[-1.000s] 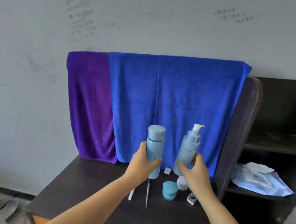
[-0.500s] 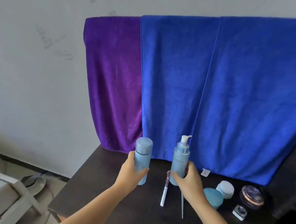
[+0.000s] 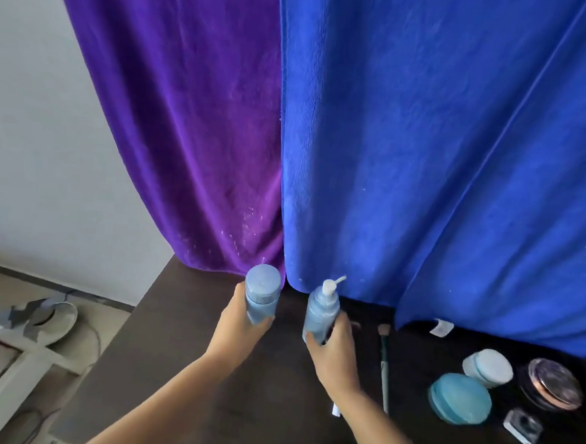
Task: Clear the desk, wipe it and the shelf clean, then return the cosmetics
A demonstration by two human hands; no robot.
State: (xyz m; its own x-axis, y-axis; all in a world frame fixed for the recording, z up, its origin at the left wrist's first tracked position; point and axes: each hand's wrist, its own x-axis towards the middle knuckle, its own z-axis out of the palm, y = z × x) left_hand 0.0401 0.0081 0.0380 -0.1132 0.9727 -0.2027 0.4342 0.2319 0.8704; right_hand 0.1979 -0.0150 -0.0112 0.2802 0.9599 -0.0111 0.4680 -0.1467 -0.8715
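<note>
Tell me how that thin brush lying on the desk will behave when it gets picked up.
The brush is probably light and stiff: a thin straight handle. Lying flat on the desk, it may roll or slip from a loose pinch. Its bristles likely flex.

My two bottles are pale blue; behind them hang a purple towel and a blue towel; my bench is dark brown.

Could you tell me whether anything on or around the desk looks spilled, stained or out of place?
Nothing is spilled on the desk. The purple towel has whitish specks near its lower edge, like lint or residue. On the floor, a worn shoe lies beside the desk.
</note>
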